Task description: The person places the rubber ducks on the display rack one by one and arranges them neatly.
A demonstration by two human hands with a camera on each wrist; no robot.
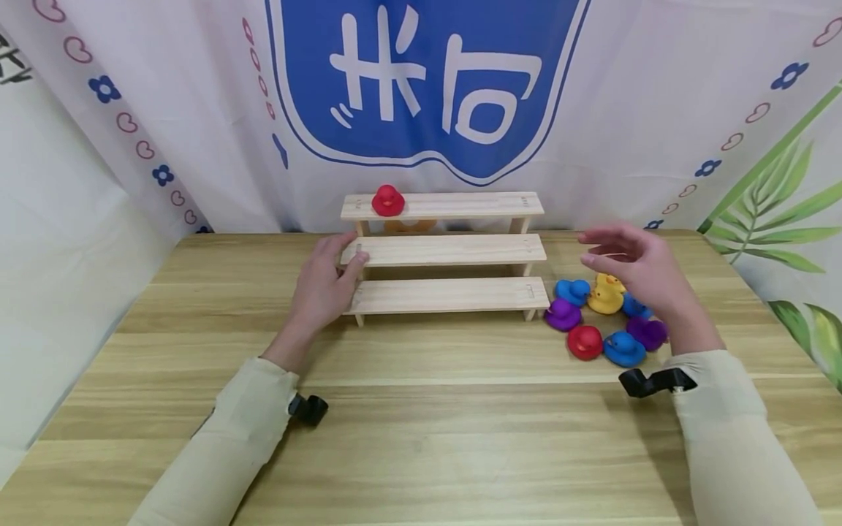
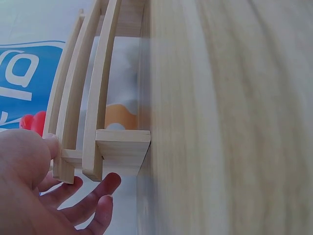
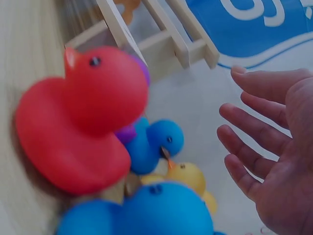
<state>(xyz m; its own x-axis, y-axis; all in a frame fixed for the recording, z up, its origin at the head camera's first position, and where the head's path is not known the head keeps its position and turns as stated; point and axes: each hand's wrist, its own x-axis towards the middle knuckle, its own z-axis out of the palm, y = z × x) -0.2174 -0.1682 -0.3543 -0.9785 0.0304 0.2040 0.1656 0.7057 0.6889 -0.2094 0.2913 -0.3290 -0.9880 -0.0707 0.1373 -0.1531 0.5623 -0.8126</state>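
Observation:
A three-tier wooden step shelf (image 1: 447, 295) stands on the table, with a red rubber duck (image 1: 388, 201) on the left part of its top tier. My left hand (image 1: 327, 281) holds the left end of the middle tier, thumb over the board; in the left wrist view the fingers (image 2: 80, 208) reach around that end. To the right of the shelf, my right hand (image 1: 634, 264) hovers above a group of rubber ducks, holding nothing. The group includes a red duck (image 1: 585, 342), blue ducks (image 1: 624, 349), purple ducks (image 1: 563, 314) and yellow ducks (image 1: 606, 298). My hand partly hides the ones at the back right.
Behind the shelf hangs a white curtain (image 1: 217, 109) with a blue printed emblem (image 1: 427, 88). The wooden table (image 1: 421, 438) extends in front of the shelf and to both sides. An orange shape (image 1: 409, 226) shows behind the shelf, below its top tier.

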